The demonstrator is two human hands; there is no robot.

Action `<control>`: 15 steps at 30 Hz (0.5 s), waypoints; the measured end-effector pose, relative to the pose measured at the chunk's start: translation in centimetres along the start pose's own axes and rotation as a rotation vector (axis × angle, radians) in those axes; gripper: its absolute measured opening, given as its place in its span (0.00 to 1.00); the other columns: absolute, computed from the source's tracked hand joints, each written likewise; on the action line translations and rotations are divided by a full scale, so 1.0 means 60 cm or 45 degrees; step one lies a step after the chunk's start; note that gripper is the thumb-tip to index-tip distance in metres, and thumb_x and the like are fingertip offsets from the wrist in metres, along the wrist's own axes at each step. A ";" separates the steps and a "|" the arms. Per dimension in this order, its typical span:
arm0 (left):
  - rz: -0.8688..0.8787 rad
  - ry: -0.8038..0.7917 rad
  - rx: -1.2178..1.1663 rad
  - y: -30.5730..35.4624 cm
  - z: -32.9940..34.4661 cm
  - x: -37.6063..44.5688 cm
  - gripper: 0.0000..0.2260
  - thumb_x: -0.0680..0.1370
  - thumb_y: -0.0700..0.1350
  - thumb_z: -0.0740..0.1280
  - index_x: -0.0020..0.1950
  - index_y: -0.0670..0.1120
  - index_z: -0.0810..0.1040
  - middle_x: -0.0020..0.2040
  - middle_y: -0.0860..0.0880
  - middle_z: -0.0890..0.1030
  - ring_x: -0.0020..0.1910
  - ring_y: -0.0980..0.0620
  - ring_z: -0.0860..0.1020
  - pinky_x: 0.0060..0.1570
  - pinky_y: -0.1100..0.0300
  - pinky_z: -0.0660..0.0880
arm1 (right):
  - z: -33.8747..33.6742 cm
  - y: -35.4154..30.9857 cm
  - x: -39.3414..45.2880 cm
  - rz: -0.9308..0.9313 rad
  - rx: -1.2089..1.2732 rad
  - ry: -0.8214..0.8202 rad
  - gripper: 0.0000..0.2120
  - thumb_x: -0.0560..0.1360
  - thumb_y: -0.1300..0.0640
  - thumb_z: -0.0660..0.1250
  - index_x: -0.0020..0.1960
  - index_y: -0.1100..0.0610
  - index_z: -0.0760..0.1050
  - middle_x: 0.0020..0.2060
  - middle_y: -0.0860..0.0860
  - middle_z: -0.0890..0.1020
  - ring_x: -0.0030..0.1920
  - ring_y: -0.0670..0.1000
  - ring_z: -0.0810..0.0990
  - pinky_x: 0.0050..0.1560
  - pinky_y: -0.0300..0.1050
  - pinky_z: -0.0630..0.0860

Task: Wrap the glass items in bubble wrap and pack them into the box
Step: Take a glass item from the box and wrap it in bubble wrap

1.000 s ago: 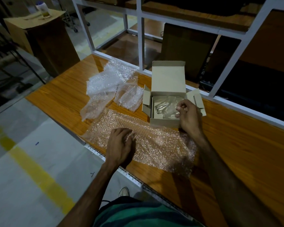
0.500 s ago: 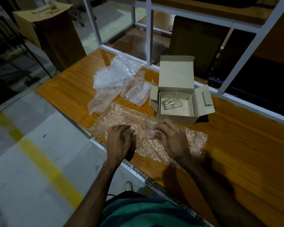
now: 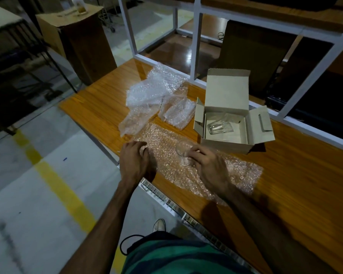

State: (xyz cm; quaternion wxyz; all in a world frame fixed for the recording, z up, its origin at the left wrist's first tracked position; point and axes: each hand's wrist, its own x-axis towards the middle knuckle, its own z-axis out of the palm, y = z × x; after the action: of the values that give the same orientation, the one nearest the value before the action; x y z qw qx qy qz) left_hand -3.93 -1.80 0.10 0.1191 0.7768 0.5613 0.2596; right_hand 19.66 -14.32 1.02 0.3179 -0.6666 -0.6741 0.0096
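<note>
Setting: dim workroom, wooden bench under a white shelf frame, concrete floor with a yellow line at left.
Sheet: pinkish bubble wrap spread flat at the near bench edge, spare crumpled pieces farther left.
Box: open cardboard box right of centre, lid up, one bare glass in box lying on its side.
Left hand: fingers curled, pressing down on the sheet's left end; whether pinching it, cannot tell.
Right hand: fingers curled round a clear glass, held just above the middle of the sheet, near the box.
Risk: glass slipping from a light grip and striking the bench; sheet sliding off the near edge if the left hand lifts; glass rolling once laid down, being round.
</note>
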 end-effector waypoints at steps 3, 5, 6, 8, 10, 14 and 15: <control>-0.121 -0.107 0.220 -0.021 0.001 0.026 0.16 0.81 0.51 0.68 0.65 0.46 0.82 0.64 0.42 0.82 0.64 0.38 0.74 0.61 0.41 0.74 | 0.003 0.003 -0.001 0.009 0.028 -0.008 0.11 0.75 0.62 0.76 0.57 0.56 0.85 0.57 0.51 0.84 0.50 0.52 0.83 0.47 0.42 0.79; -0.212 -0.191 0.298 -0.031 0.003 0.036 0.18 0.82 0.54 0.66 0.68 0.47 0.80 0.68 0.40 0.79 0.67 0.37 0.73 0.64 0.37 0.72 | 0.004 0.004 -0.003 0.027 0.051 -0.009 0.10 0.77 0.60 0.75 0.58 0.56 0.84 0.58 0.51 0.83 0.50 0.51 0.83 0.47 0.42 0.80; -0.245 -0.224 0.313 -0.037 0.005 0.038 0.19 0.82 0.54 0.65 0.69 0.47 0.79 0.69 0.40 0.78 0.68 0.36 0.72 0.66 0.36 0.70 | 0.005 0.003 -0.004 0.036 0.067 -0.007 0.10 0.77 0.59 0.74 0.58 0.56 0.84 0.59 0.51 0.82 0.49 0.50 0.83 0.47 0.40 0.78; -0.293 -0.266 0.327 -0.047 0.008 0.041 0.19 0.82 0.54 0.64 0.70 0.47 0.78 0.70 0.39 0.77 0.68 0.35 0.72 0.66 0.35 0.70 | 0.006 0.001 -0.006 0.053 0.090 -0.005 0.10 0.77 0.56 0.72 0.58 0.56 0.84 0.61 0.52 0.81 0.47 0.49 0.83 0.46 0.38 0.76; -0.336 -0.246 0.284 -0.053 0.008 0.044 0.19 0.80 0.53 0.65 0.68 0.47 0.79 0.67 0.39 0.80 0.65 0.35 0.75 0.62 0.37 0.74 | 0.006 0.000 -0.007 0.076 0.115 -0.008 0.11 0.78 0.54 0.71 0.58 0.56 0.84 0.63 0.52 0.80 0.46 0.46 0.82 0.45 0.38 0.78; -0.418 -0.130 0.079 -0.048 0.000 0.054 0.18 0.79 0.48 0.68 0.68 0.49 0.80 0.59 0.42 0.85 0.57 0.37 0.82 0.55 0.43 0.80 | 0.006 -0.002 -0.006 0.117 0.130 -0.002 0.12 0.78 0.51 0.72 0.59 0.55 0.84 0.64 0.52 0.79 0.47 0.43 0.78 0.45 0.39 0.79; -0.446 -0.120 0.007 -0.044 -0.002 0.056 0.18 0.78 0.47 0.70 0.69 0.49 0.79 0.59 0.43 0.85 0.56 0.39 0.83 0.55 0.44 0.81 | 0.004 -0.003 -0.006 0.122 0.131 0.000 0.12 0.78 0.51 0.72 0.59 0.54 0.85 0.64 0.51 0.79 0.47 0.43 0.79 0.45 0.39 0.79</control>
State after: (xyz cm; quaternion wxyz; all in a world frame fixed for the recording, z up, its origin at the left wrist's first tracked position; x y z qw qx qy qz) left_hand -5.37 2.21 -0.14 0.1864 0.6789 0.6825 0.1965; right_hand 19.34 -14.57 0.77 0.3510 -0.6808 -0.6402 0.0595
